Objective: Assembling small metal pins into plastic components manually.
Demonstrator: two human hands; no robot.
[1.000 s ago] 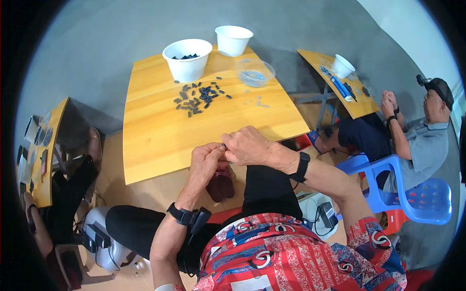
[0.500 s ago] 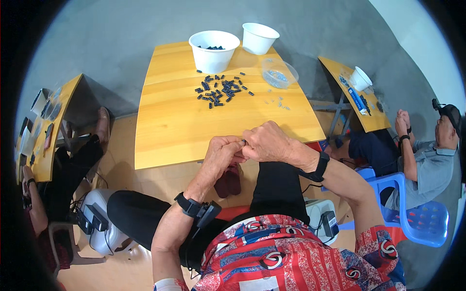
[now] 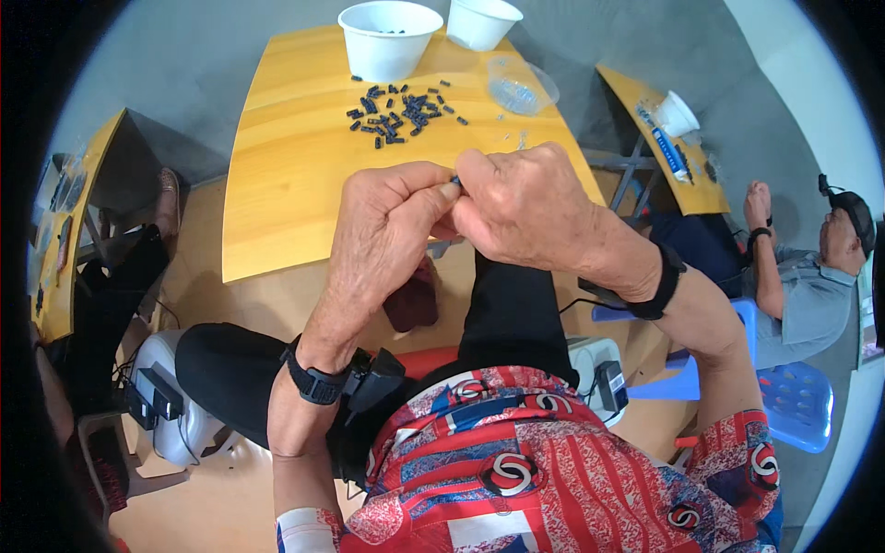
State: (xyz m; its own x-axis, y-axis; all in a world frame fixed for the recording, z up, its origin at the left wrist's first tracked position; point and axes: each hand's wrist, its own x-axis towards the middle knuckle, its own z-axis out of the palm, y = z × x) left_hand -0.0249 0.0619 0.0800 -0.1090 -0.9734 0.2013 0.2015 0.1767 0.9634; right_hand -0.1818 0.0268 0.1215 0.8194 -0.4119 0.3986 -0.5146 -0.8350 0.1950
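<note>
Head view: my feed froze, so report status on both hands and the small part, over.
Left hand and right hand together, pinching small dark part. Part mostly hidden. Loose black pieces beyond on table; no obstruction seen.

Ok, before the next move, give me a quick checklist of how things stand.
1. Left grip on the small dark piece: ok, pinched at the thumb tip.
2. Right grip on it: cannot tell, fingertips hidden.
3. Piece's fit or alignment: cannot tell, too small.
4. Loose black pieces on the table: ok, lying before the larger white tub.
5. Small pale bits all inside the clear bowl: not ok, some lie outside.
</note>
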